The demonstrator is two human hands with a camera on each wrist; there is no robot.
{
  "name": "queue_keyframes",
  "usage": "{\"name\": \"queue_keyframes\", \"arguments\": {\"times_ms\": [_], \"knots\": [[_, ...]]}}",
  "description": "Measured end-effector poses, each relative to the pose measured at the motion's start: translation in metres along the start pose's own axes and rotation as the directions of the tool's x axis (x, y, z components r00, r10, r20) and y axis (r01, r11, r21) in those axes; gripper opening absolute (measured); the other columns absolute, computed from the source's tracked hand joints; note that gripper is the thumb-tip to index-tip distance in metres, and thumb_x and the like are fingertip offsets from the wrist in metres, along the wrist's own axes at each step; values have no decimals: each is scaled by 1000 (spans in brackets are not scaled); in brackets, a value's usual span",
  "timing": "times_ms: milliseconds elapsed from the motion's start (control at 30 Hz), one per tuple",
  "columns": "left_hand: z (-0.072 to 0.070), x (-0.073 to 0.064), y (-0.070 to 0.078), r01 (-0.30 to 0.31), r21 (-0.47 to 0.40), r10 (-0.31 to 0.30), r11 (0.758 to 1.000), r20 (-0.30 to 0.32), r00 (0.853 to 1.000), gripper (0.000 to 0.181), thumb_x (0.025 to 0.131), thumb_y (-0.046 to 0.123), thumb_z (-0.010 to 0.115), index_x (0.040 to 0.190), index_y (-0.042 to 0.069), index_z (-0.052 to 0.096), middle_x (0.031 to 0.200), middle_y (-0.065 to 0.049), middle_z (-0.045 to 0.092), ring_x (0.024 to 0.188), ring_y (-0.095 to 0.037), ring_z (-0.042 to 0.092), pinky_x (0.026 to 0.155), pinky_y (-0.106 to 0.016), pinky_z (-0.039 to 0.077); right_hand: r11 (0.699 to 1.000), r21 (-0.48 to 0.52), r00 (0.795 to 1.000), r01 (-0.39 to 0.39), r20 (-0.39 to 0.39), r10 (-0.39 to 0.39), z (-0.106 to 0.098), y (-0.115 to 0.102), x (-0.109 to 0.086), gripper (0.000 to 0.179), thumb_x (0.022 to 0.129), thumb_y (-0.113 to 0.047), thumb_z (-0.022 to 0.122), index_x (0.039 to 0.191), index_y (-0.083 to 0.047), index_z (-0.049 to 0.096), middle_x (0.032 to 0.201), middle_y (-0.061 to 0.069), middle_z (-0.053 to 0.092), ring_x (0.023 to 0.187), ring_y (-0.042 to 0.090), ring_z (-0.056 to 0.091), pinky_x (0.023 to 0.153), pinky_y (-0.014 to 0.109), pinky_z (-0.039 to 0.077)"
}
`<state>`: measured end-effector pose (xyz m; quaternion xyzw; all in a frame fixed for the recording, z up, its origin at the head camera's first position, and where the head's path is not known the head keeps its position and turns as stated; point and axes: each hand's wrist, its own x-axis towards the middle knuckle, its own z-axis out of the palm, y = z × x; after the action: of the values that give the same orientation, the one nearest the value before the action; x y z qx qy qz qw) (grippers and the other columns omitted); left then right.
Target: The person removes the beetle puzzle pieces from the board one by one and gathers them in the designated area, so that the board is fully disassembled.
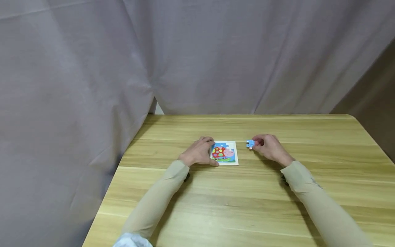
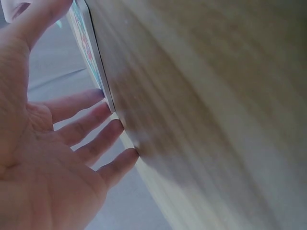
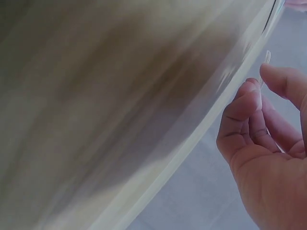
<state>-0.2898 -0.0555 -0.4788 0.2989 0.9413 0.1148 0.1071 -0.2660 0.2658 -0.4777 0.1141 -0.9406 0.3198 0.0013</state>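
on the far part of the tabletop (image 1: 228, 206), a small puzzle board (image 1: 236, 158) with a white rim is laid flat, most of its ladybug picture (image 1: 219, 153) filled in. only a white gap (image 1: 230, 146) at about one o'clock is seen to be left, so the work is judged to be nearly done. the board's nine o'clock side is spanned by the left hand (image 1: 200, 152), its fingers spread and fairly straight, the board being touched at its edge rather than clasped. a blue piece (image 1: 250, 143) is pinched in the right hand (image 1: 271, 147), between two and three o'clock of the board and apart from it. the piece is not yet set in; whether it matches the gap cannot be told for certain.
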Motion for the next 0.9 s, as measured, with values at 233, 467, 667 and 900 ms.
{"name": "queue_keyframes", "arguments": {"times_ms": [233,467,667,900], "knots": [[0,1,1,-11,-19,10,1000,-12,1000,98,83,55,92,159,6,54,169,-6,47,155,-26,45,133,-44,41,999,-27,1000,-29,-10,29,-20,20,-3,29,100,-6,75,123,11,73,100,16,75,89,19,63,74,19,48],[0,-3,1,-2,-31,2,1000,-5,1000,99,82,54,93,159,5,53,168,-6,48,155,-27,44,133,-43,42,998,-36,998,-57,12,58,-28,37,-5,32,101,-6,73,127,13,71,103,17,74,92,20,64,77,19,49],[0,-4,1,-2,-40,2,999,-7,1000,99,83,53,92,160,6,53,169,-6,47,157,-28,43,134,-42,40,998,-36,998,-59,25,59,-30,45,-3,32,101,-5,74,126,14,71,102,19,75,91,17,64,75,18,49],[-1,1,0,4,-38,-3,999,11,1000,99,84,52,92,161,7,51,171,-5,45,159,-28,41,134,-41,40,996,-40,996,-74,37,76,-32,48,1,32,100,-5,74,125,14,71,100,19,75,87,14,63,74,20,49]]}}
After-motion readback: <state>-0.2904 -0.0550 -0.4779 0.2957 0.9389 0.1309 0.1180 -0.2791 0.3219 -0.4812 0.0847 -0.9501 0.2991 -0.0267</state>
